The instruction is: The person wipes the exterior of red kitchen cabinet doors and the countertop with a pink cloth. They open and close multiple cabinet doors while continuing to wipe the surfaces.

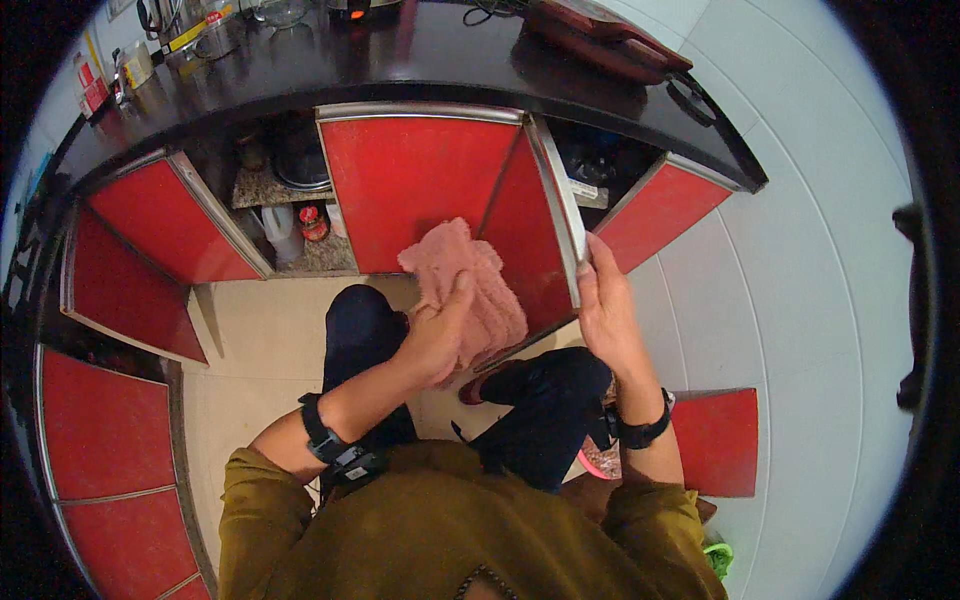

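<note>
My left hand [439, 330] holds a fluffy pink cloth [480, 300], the thumb pressed on top of its folds. The cloth hangs in front of the red cabinet doors, and whether it touches them I cannot tell. With my right hand [606, 300] I grip the metal-trimmed edge of a red cabinet door [536, 217] that stands swung out towards me. Behind that door a dark compartment [592, 161] shows, with dark things inside that are hard to make out. To its left is a closed-looking red door [412, 187] with a metal strip along the top.
Above runs a black countertop [450, 52] carrying a dark red case-like object [607, 37] and several kitchen things at the left. Another open cabinet holds a red-lidded jar [313, 223] and a whitish plastic jug [281, 232]. An open red door [135, 285] juts out at left; a tiled wall [720, 300] bounds the right.
</note>
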Available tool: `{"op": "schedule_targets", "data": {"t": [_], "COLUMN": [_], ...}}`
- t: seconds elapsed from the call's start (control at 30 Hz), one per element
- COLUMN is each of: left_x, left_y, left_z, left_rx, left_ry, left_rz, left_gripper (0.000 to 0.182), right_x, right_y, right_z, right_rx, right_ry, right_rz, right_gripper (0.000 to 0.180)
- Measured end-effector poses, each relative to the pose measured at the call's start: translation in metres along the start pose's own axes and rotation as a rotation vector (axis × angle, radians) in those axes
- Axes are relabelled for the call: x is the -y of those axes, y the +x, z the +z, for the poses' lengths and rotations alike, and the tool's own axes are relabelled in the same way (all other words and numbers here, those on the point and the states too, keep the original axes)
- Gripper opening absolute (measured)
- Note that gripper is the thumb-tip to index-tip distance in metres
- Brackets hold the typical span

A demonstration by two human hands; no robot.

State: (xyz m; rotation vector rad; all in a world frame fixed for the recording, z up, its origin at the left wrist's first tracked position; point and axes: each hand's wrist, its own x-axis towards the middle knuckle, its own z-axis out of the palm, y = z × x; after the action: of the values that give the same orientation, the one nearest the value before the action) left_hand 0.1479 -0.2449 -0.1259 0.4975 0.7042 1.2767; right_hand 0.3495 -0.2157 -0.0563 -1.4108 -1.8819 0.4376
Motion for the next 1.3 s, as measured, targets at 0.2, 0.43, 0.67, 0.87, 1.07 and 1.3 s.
{"op": "schedule_targets", "data": {"t": [0.2, 0.43, 0.67, 0.87, 1.07, 1.3], "left_x": [0.041, 0.105, 0.075, 0.083, 0.098, 0.070], "left_y": [0.040, 0.075, 0.131, 0.215, 0.268, 0.259], "left_z": [0.026, 0.083, 0.102, 0.074, 0.025, 0.041], "left_rx": [-0.048, 0.185, -0.163, -0.259, -0.205, -0.323], "left_ry": [0.259, 0.731, 1.292, 1.156, 1.610, 1.083], "left_rz": [0.211, 0.805, 0.923, 0.530, 0.785, 0.807], "left_gripper": [0.037, 0.052, 0.039, 0.029, 0.044, 0.045], "right_x": [-0.022, -0.039, -0.041, -0.037, -0.038, -0.035], "right_y": [0.014, 0.015, 0.014, 0.015, 0.016, 0.017], "right_z": [-0.030, -0.030, -0.035, -0.038, -0.035, -0.034], "right_rx": [0.028, 0.023, 0.044, 0.017, 0.001, -0.001], "right_ry": [0.060, 0.210, 0.208, 0.160, 0.131, 0.070], "right_rz": [0.117, -0.005, 0.136, 0.197, 0.148, 0.134], "right_gripper": [0.037, 0.043, 0.040, 0.039, 0.037, 0.038]}}
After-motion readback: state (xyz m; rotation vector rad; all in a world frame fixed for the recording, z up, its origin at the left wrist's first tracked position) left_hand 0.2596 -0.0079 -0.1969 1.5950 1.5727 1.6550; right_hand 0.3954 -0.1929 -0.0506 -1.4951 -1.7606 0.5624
